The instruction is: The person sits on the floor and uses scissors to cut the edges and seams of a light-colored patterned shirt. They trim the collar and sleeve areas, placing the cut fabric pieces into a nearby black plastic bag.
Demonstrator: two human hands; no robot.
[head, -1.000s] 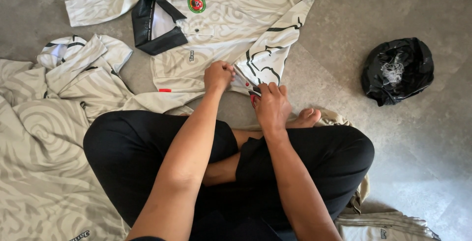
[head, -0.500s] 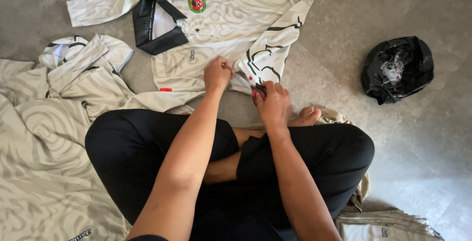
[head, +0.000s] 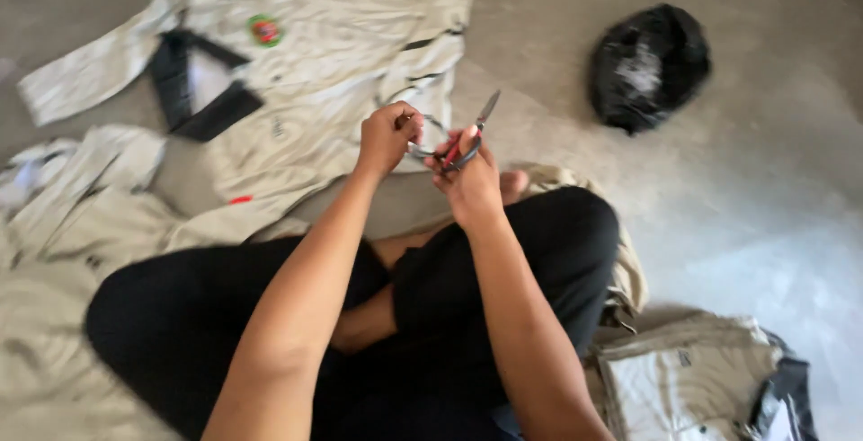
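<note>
Head view: right hand point(head: 469, 180) fingers gripping metal scissors point(head: 467, 140) (red-handled); left hand point(head: 387, 135) pinching cloth, seemingly.

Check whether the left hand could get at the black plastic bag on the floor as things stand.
Probably not directly: the left hand pinches shirt fabric, and the right hand with its small snips sits between it and the black plastic bag, across bare floor.

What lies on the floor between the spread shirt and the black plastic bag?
In the head view, only bare grey floor lies between the pale shirt and the black bag; the snips' tip rises nearby.
</note>
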